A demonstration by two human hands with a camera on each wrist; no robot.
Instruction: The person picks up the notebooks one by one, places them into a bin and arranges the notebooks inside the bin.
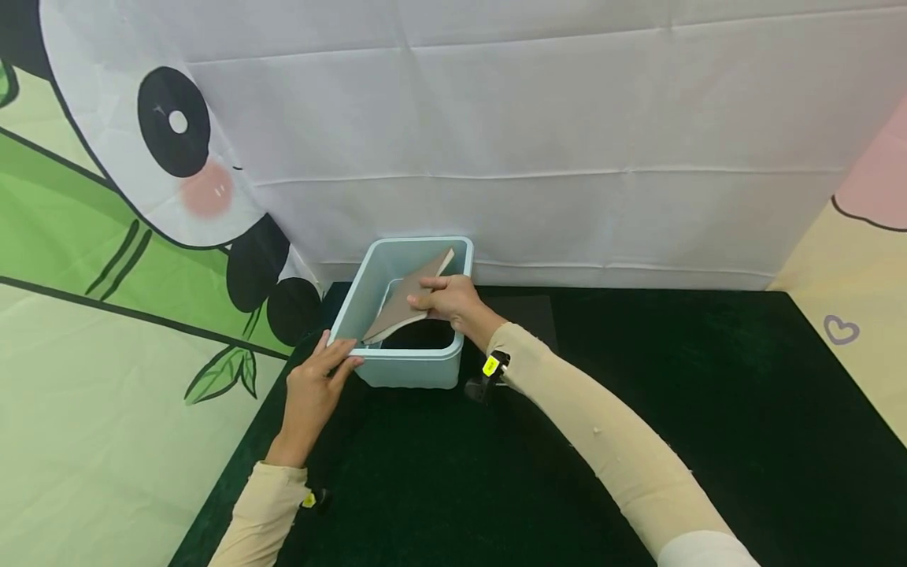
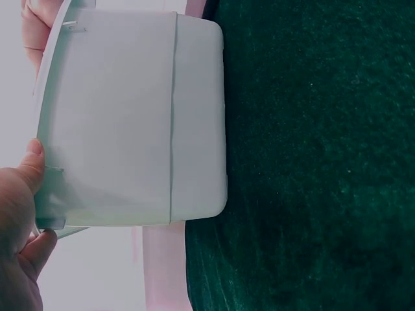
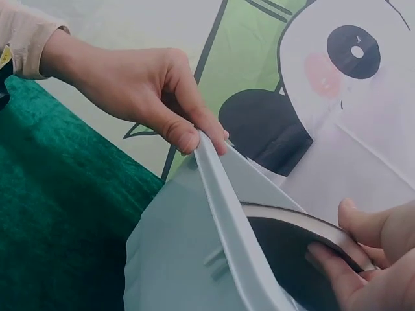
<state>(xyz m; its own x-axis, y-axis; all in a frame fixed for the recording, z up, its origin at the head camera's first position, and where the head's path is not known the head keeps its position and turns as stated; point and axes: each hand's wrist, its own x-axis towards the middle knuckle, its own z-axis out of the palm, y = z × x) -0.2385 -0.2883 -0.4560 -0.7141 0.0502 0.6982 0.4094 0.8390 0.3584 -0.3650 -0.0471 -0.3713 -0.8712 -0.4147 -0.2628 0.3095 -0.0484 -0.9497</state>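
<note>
A light-blue plastic storage bin (image 1: 407, 370) stands on the dark green cloth. My left hand (image 1: 315, 390) grips its rim at the near left corner, thumb on the near face and fingers over the edge, as the right wrist view also shows. A thin notebook (image 1: 400, 303) with a brownish cover and pale page edges is bent and slanted inside the bin's opening. My right hand (image 1: 453, 303) pinches the notebook between thumb and fingers at its right side. From the right wrist, its underside (image 3: 292, 253) looks dark. The notebook hides part of the bin's floor.
Green cloth (image 1: 439, 472) covers the table. Right of the bin lies a dark flat rectangle (image 1: 527, 315), partly behind the right forearm. A white fabric backdrop (image 1: 531, 157) hangs close behind the bin, with a cartoon panda and green bamboo on the left.
</note>
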